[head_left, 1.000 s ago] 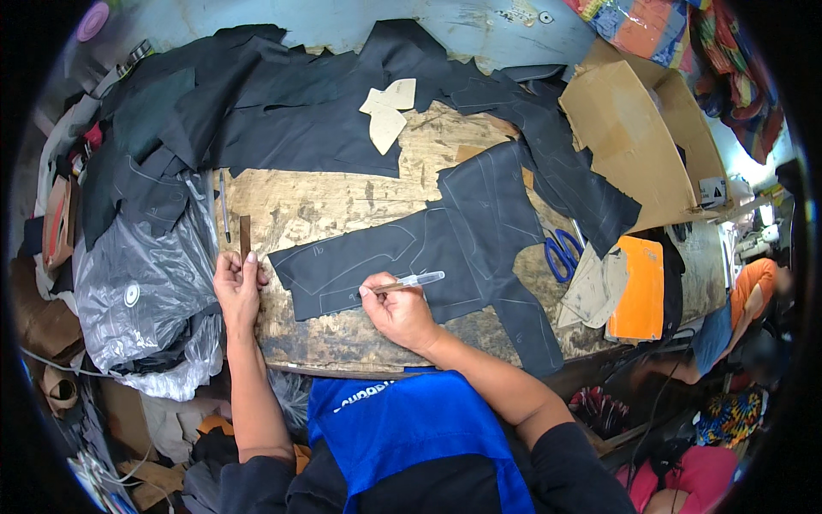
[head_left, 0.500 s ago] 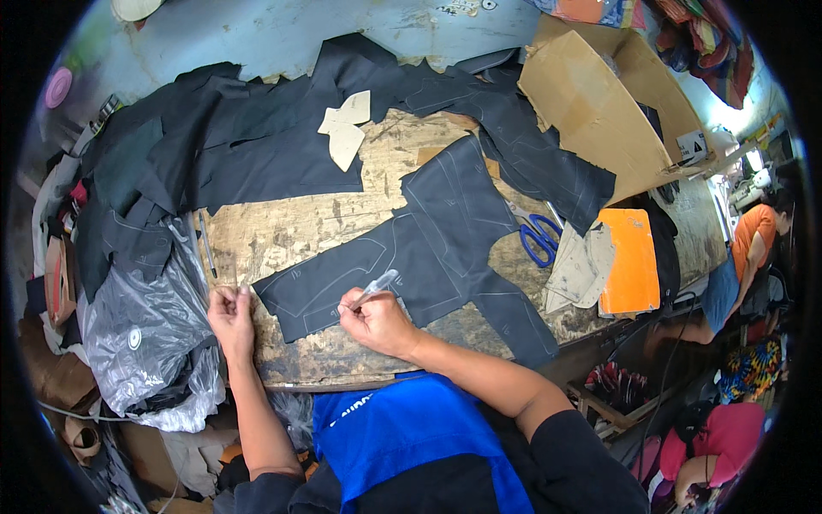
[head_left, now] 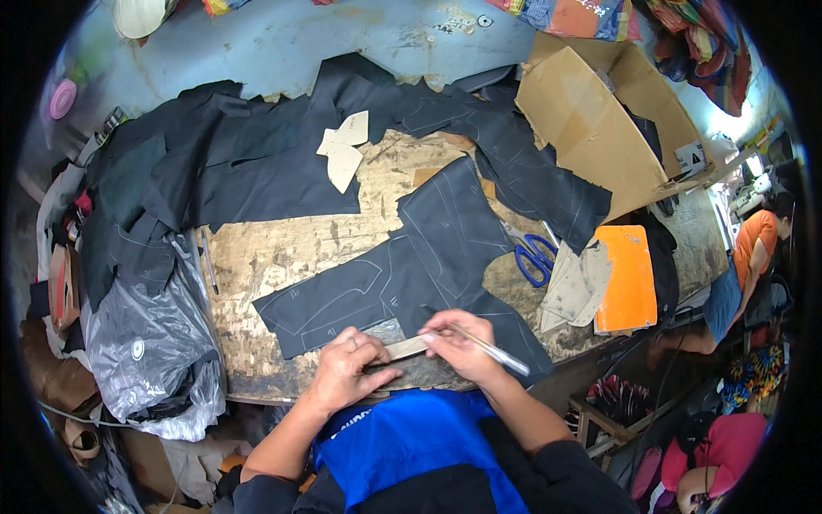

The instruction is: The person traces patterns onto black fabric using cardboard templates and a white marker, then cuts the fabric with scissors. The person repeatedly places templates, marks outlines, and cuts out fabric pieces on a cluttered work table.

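A dark fabric piece with white chalk outlines lies across a worn wooden table. My left hand presses flat on a pale wooden strip at the fabric's near edge. My right hand touches the strip's right end and holds a white marking pen that points away to the right. Both hands sit close together at the table's front edge.
More dark fabric is heaped at the back and left, with pale card patterns on it. Blue-handled scissors, an orange folder and an open cardboard box lie right. A grey plastic bag hangs left. A person sits far right.
My left hand has moved right from the table's left part onto the wooden strip. My right hand has drawn back from marking the fabric to the strip's end.
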Demonstrator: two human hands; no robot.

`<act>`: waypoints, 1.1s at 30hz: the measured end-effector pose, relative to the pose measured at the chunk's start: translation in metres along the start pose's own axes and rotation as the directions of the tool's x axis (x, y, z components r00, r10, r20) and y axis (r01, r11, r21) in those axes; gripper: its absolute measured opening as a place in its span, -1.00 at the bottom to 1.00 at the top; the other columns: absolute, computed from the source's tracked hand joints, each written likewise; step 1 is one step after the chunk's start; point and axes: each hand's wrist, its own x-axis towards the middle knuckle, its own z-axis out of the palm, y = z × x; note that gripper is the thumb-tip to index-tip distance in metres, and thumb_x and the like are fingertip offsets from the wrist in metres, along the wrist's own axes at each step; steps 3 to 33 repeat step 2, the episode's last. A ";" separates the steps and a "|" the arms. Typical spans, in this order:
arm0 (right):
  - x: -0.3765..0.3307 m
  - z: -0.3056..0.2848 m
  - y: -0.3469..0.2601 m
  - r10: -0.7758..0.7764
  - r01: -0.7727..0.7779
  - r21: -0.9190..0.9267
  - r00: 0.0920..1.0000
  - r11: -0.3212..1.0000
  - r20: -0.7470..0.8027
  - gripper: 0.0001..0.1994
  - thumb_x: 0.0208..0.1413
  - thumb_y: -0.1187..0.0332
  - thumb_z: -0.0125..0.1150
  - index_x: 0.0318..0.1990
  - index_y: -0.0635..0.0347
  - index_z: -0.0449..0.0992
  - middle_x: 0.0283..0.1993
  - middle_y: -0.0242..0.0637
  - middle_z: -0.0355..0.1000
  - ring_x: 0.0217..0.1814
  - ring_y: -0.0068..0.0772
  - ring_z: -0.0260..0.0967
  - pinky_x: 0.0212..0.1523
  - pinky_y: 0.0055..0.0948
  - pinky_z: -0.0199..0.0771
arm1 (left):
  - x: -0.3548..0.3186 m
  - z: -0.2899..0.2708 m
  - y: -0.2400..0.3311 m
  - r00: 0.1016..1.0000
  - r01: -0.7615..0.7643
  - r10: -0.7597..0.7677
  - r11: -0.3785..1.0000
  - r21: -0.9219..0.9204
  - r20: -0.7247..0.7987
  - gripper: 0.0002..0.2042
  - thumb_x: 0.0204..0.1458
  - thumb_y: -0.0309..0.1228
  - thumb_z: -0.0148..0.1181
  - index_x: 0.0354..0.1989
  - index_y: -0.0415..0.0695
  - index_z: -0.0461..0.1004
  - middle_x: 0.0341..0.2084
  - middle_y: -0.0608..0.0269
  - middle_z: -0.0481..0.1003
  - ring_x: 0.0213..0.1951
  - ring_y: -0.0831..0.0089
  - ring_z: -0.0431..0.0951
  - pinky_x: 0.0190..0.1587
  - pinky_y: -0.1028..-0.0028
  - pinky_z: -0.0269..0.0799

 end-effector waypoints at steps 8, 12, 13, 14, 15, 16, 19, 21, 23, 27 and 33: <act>-0.007 -0.015 -0.008 -0.211 0.197 -0.133 0.972 0.971 -0.101 -0.77 0.03 0.64 0.19 -0.13 0.36 0.41 -0.24 -0.05 0.48 -0.25 -0.34 0.50 -0.35 -0.48 0.60 | 0.013 -0.003 0.001 0.996 0.003 -0.005 1.000 -0.018 -0.087 -0.76 -0.31 -0.36 0.47 -0.50 -0.09 0.51 -0.46 0.29 0.54 -0.43 0.32 0.48 -0.34 0.42 0.41; -0.007 -0.015 -0.008 -0.211 0.197 -0.133 0.972 0.971 -0.101 -0.77 0.03 0.64 0.19 -0.13 0.36 0.41 -0.24 -0.05 0.48 -0.25 -0.34 0.50 -0.35 -0.48 0.60 | 0.013 -0.003 0.001 0.996 0.003 -0.005 1.000 -0.018 -0.087 -0.76 -0.31 -0.36 0.47 -0.50 -0.09 0.51 -0.46 0.29 0.54 -0.43 0.32 0.48 -0.34 0.42 0.41; -0.007 -0.015 -0.008 -0.211 0.197 -0.133 0.972 0.971 -0.101 -0.77 0.03 0.64 0.19 -0.13 0.36 0.41 -0.24 -0.05 0.48 -0.25 -0.34 0.50 -0.35 -0.48 0.60 | 0.013 -0.003 0.001 0.996 0.003 -0.005 1.000 -0.018 -0.087 -0.76 -0.31 -0.36 0.47 -0.50 -0.09 0.51 -0.46 0.29 0.54 -0.43 0.32 0.48 -0.34 0.42 0.41; -0.007 -0.015 -0.008 -0.211 0.197 -0.133 0.972 0.971 -0.101 -0.77 0.03 0.64 0.19 -0.13 0.36 0.41 -0.24 -0.05 0.48 -0.25 -0.34 0.50 -0.35 -0.48 0.60 | 0.013 -0.003 0.001 0.996 0.003 -0.005 1.000 -0.018 -0.087 -0.76 -0.31 -0.36 0.47 -0.50 -0.09 0.51 -0.46 0.29 0.54 -0.43 0.32 0.48 -0.34 0.42 0.41; -0.007 -0.015 -0.008 -0.211 0.197 -0.133 0.972 0.971 -0.101 -0.77 0.03 0.64 0.19 -0.13 0.36 0.41 -0.24 -0.05 0.48 -0.25 -0.34 0.50 -0.35 -0.48 0.60 | 0.013 -0.003 0.001 0.996 0.003 -0.005 1.000 -0.018 -0.087 -0.76 -0.31 -0.36 0.47 -0.50 -0.09 0.51 -0.46 0.29 0.54 -0.43 0.32 0.48 -0.34 0.42 0.41; -0.007 -0.015 -0.008 -0.211 0.197 -0.133 0.972 0.971 -0.101 -0.77 0.03 0.64 0.19 -0.13 0.36 0.41 -0.24 -0.05 0.48 -0.25 -0.34 0.50 -0.35 -0.48 0.60 | 0.013 -0.003 0.001 0.996 0.003 -0.005 1.000 -0.018 -0.087 -0.76 -0.31 -0.36 0.47 -0.50 -0.09 0.51 -0.46 0.29 0.54 -0.43 0.32 0.48 -0.34 0.42 0.41; -0.007 -0.015 -0.008 -0.211 0.197 -0.133 0.972 0.971 -0.101 -0.77 0.03 0.64 0.19 -0.13 0.36 0.41 -0.24 -0.05 0.48 -0.25 -0.34 0.50 -0.35 -0.48 0.60 | 0.013 -0.003 0.001 0.996 0.003 -0.005 1.000 -0.018 -0.087 -0.76 -0.31 -0.36 0.47 -0.50 -0.09 0.51 -0.46 0.29 0.54 -0.43 0.32 0.48 -0.34 0.42 0.41; -0.007 -0.015 -0.008 -0.211 0.197 -0.133 0.972 0.971 -0.101 -0.77 0.03 0.64 0.19 -0.13 0.36 0.41 -0.24 -0.05 0.48 -0.25 -0.34 0.50 -0.35 -0.48 0.60 | 0.013 -0.003 0.001 0.996 0.003 -0.005 1.000 -0.018 -0.087 -0.76 -0.31 -0.36 0.47 -0.50 -0.09 0.51 -0.46 0.29 0.54 -0.43 0.32 0.48 -0.34 0.42 0.41; -0.007 -0.015 -0.008 -0.211 0.197 -0.133 0.972 0.971 -0.101 -0.77 0.03 0.64 0.19 -0.13 0.36 0.41 -0.24 -0.05 0.48 -0.25 -0.34 0.50 -0.35 -0.48 0.60 | 0.013 -0.003 0.001 0.996 0.003 -0.005 1.000 -0.018 -0.087 -0.76 -0.31 -0.36 0.47 -0.50 -0.09 0.51 -0.46 0.29 0.54 -0.43 0.32 0.48 -0.34 0.42 0.41; -0.007 -0.015 -0.008 -0.211 0.197 -0.133 0.972 0.971 -0.101 -0.77 0.03 0.64 0.19 -0.13 0.36 0.41 -0.24 -0.05 0.48 -0.25 -0.34 0.50 -0.35 -0.48 0.60 | 0.013 -0.003 0.001 0.996 0.003 -0.005 1.000 -0.018 -0.087 -0.76 -0.31 -0.36 0.47 -0.50 -0.09 0.51 -0.46 0.29 0.54 -0.43 0.32 0.48 -0.34 0.42 0.41; -0.007 -0.015 -0.008 -0.211 0.197 -0.133 0.972 0.971 -0.101 -0.77 0.03 0.64 0.19 -0.13 0.36 0.41 -0.24 -0.05 0.48 -0.25 -0.34 0.50 -0.35 -0.48 0.60 | 0.013 -0.003 0.001 0.996 0.003 -0.005 1.000 -0.018 -0.087 -0.76 -0.31 -0.36 0.47 -0.50 -0.09 0.51 -0.46 0.29 0.54 -0.43 0.32 0.48 -0.34 0.42 0.41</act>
